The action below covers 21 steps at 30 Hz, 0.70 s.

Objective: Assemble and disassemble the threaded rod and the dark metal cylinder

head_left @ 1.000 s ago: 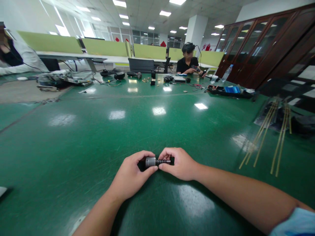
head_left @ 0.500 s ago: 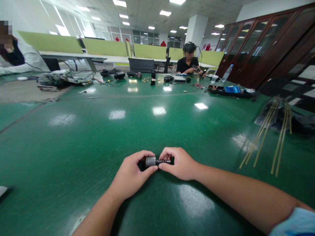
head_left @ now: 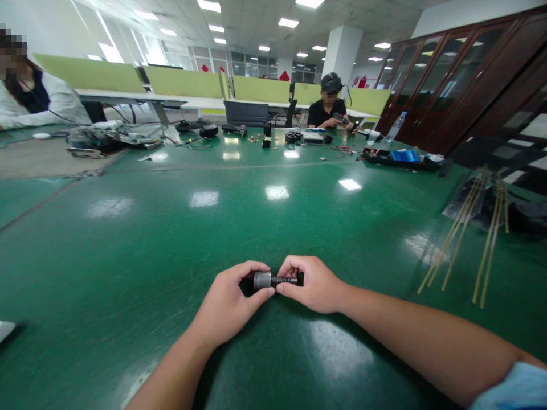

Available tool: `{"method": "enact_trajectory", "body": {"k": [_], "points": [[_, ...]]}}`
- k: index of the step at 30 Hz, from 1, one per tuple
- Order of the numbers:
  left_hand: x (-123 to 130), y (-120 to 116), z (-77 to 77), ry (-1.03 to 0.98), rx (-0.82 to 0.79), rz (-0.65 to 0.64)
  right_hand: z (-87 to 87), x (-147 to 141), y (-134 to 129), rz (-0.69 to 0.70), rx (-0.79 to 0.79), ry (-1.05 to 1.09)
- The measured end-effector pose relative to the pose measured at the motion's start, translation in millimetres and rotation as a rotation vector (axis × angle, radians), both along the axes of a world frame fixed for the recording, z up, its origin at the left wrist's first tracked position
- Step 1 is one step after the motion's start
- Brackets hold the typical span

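Low in the middle of the head view, a hole saw lies level between my hands: a grey metal cylinder [head_left: 262,279] with a thin dark spiral shaft [head_left: 285,280] pointing right. My left hand [head_left: 231,299] is closed around the cylinder, thumb below and fingers above; its left end is hidden in the palm. At the shaft, the thumb and fingers of my right hand [head_left: 314,286] are closed close to the cylinder. The fingers of both hands almost meet. Green table surface [head_left: 239,228] lies beneath them.
Long thin yellowish sticks [head_left: 459,233] stand at the right. Farther back are a black tray [head_left: 401,162], a plastic bottle [head_left: 396,126], cables and small parts. One person [head_left: 329,108] sits across the table, another [head_left: 47,97] at far left. A white object [head_left: 5,330] shows at the left edge.
My hands and the hole saw stay almost the same. The view has shifted slightly, and the person at far left shows a little farther into it.
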<state>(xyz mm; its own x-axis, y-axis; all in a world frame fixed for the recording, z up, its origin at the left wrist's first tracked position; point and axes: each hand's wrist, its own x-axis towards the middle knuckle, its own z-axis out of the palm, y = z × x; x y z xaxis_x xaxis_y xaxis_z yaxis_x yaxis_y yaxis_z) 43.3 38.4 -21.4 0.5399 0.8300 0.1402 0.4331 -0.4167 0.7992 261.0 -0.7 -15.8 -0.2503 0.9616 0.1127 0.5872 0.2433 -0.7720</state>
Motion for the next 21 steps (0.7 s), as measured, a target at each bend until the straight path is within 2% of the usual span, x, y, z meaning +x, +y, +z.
{"method": "enact_trajectory", "body": {"k": [21], "points": [[-1.3,1.4,0.9,-0.002,-0.023,0.01,-0.6,0.3,0.9,0.006,0.0,0.003]]}}
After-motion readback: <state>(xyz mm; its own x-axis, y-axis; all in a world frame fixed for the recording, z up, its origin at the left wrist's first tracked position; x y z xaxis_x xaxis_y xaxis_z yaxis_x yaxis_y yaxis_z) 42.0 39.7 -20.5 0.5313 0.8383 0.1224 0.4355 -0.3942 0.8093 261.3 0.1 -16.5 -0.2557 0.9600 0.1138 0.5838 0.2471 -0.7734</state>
